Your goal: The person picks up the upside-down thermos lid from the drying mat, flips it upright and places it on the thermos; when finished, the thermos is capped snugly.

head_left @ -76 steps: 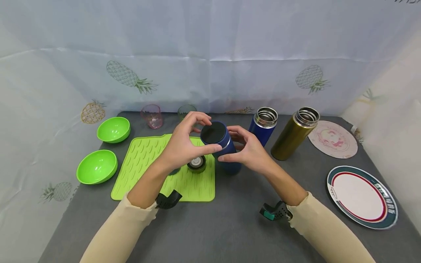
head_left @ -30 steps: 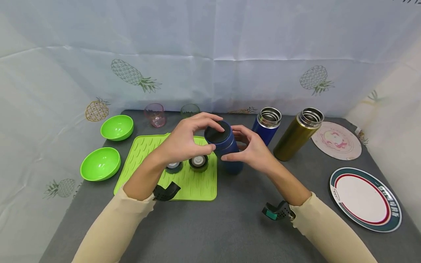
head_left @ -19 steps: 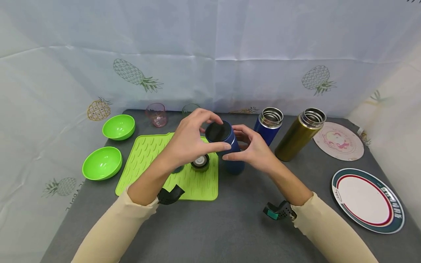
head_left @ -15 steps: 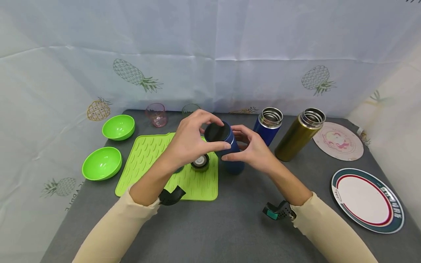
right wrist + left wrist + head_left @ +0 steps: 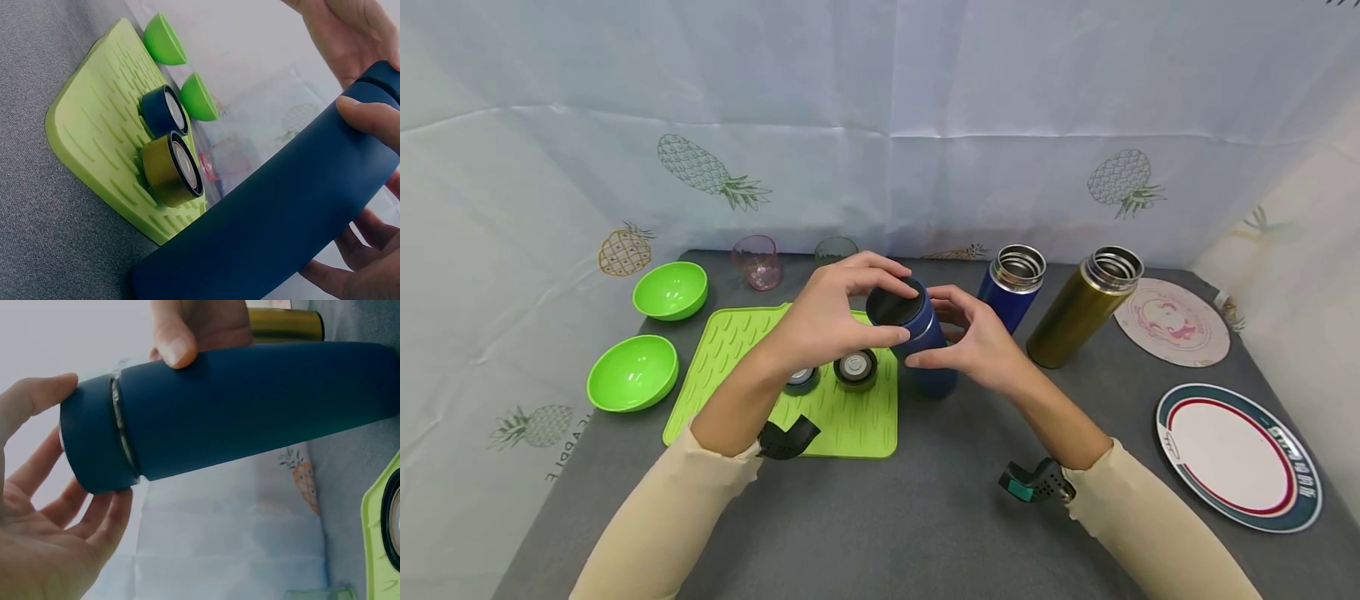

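Observation:
A blue thermos bottle (image 5: 262,406) stands slightly tilted between my hands, its lower end against the table. My left hand (image 5: 823,321) holds the blue lid (image 5: 94,434), thumb on one side and fingers curled around the other. In the left wrist view a narrow ring shows between lid and body. Just below the lid, my right hand (image 5: 973,337) grips the bottle body, thumb in front and fingers behind. To the left, a gold lid (image 5: 164,172) and a dark blue lid (image 5: 156,112) sit on the green mat (image 5: 730,342), inner sides up.
An open blue bottle (image 5: 1009,296) and an open gold bottle (image 5: 1075,317) stand right of my hands. Farther right lie a pink round mat (image 5: 1172,321) and a white plate (image 5: 1232,454). Two green bowls (image 5: 632,372) and a pink glass (image 5: 757,267) are at the left.
My left fingers have shifted back and forth around the lid, and the hand has turned back slightly, baring more of the dark blue lid. The right hand keeps its hold on the bottle.

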